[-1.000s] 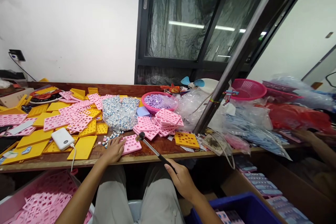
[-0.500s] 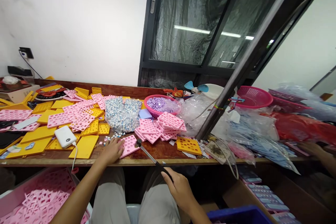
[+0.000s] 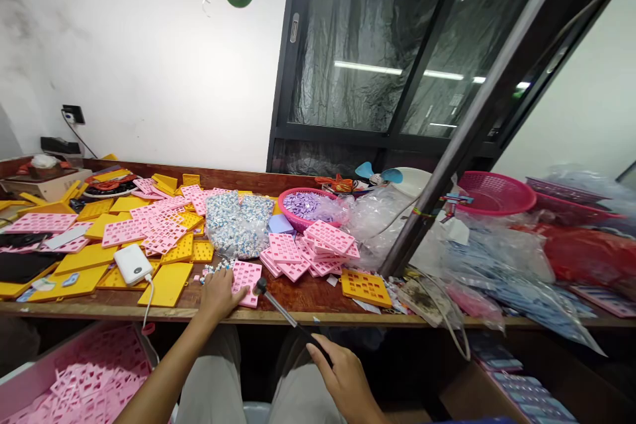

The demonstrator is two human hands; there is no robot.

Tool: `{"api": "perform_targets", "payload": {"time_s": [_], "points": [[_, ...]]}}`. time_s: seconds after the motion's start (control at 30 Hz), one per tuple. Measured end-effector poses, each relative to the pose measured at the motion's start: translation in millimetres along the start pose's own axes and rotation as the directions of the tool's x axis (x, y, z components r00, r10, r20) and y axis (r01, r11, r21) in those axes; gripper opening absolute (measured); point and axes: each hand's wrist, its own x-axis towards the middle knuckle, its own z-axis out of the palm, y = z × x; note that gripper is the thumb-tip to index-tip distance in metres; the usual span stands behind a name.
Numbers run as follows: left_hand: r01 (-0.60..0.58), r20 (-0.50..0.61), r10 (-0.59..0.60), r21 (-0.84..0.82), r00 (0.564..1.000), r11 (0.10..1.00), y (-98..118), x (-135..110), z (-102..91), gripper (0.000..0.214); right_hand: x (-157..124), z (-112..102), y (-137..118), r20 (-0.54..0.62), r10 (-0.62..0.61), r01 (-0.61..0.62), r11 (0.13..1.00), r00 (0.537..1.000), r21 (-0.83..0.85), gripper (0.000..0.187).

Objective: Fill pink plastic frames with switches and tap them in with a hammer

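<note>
My right hand [image 3: 340,371] is closed round the black handle of a small hammer [image 3: 283,310]. The hammer's dark round head is at the right edge of a pink plate with square holes [image 3: 247,281]. My left hand [image 3: 218,295] grips that plate by its lower left side, the thumb lying across its lower part. Beside the left fingers is a loose heap of tiny white and blue pieces [image 3: 218,267]. A clear bag of similar pieces [image 3: 237,228] lies just behind. To the right, more pink plates [image 3: 308,248] are piled up.
Yellow plates [image 3: 166,283] and a white power bank with a cable [image 3: 133,264] spread across the left. A pink basket [image 3: 285,212] holds purple pieces. A slanted metal pole [image 3: 432,199] crosses the bench near clear bags [image 3: 377,218]. Below left stands a bin of pink plates [image 3: 94,371].
The pink plate has turned more upright in view, and my left thumb now reaches across it. The hammer stays at its right edge. The camera view has shifted slightly.
</note>
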Motion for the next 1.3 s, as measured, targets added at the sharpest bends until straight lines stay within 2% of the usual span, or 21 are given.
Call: {"api": "perform_targets", "payload": {"time_s": [0.1, 0.17, 0.27, 0.37, 0.43, 0.53, 0.63, 0.73, 0.83, 1.0, 1.07, 1.17, 1.3], "points": [[0.005, -0.010, -0.005, 0.032, 1.000, 0.999, 2, 1, -0.6, 0.049, -2, 0, 9, -0.008, 0.019, -0.019, 0.999, 1.000, -0.041, 0.041], [0.003, 0.022, -0.004, 0.038, 1.000, 0.999, 6, 4, -1.5, 0.053, -3, -4, 13, -0.044, 0.045, -0.048, 0.997, 0.998, -0.060, 0.041], [-0.006, 0.079, 0.006, -0.001, 0.997, 1.000, 13, 10, -1.4, 0.055, -4, -15, 13, -0.145, 0.065, -0.056, 0.996, 0.987, 0.067, 0.044], [-0.068, -0.008, 0.068, -0.082, 0.998, 0.994, 17, 21, 3.3, 0.050, -5, -22, 7, -0.186, 0.066, -0.024, 0.975, 0.980, 0.221, 0.045], [-0.184, -0.070, 0.175, -0.151, 0.982, 0.971, 16, 28, 10.2, 0.040, -4, -20, 5, -0.164, 0.049, -0.010, 0.972, 0.985, 0.235, 0.046], [-0.348, -0.040, 0.349, -0.236, 0.936, 0.907, 11, 37, 24.4, 0.041, -3, -12, 6, -0.052, 0.035, -0.033, 0.999, 0.998, 0.036, 0.046], [-0.401, 0.052, 0.428, -0.262, 0.903, 0.878, 6, 42, 36.0, 0.047, -2, -9, 9, 0.004, 0.016, -0.015, 0.989, 1.000, -0.148, 0.044], [-0.411, 0.101, 0.443, -0.236, 0.891, 0.881, 3, 47, 39.4, 0.046, -1, -12, 8, 0.016, -0.022, 0.024, 0.987, 1.000, -0.161, 0.044], [-0.404, 0.135, 0.430, -0.186, 0.892, 0.896, 3, 54, 38.4, 0.043, 0, -17, 4, 0.040, 0.006, 0.001, 0.984, 0.999, -0.176, 0.043], [-0.342, 0.129, 0.362, -0.153, 0.923, 0.927, 5, 64, 41.1, 0.045, 4, -18, -3, -0.047, -0.033, 0.036, 0.997, 0.998, 0.066, 0.043], [-0.331, 0.120, 0.351, -0.158, 0.929, 0.930, 6, 64, 43.3, 0.045, 5, -17, -4, -0.008, -0.029, 0.029, 0.999, 1.000, 0.027, 0.044], [-0.319, 0.111, 0.338, -0.156, 0.935, 0.935, 7, 61, 44.7, 0.046, 4, -15, -3, 0.024, 0.016, -0.013, 0.991, 1.000, -0.134, 0.044], [-0.320, 0.121, 0.338, -0.148, 0.933, 0.936, 9, 63, 40.5, 0.044, 1, -18, -1, 0.031, -0.014, 0.017, 0.995, 0.999, -0.101, 0.042]]}}
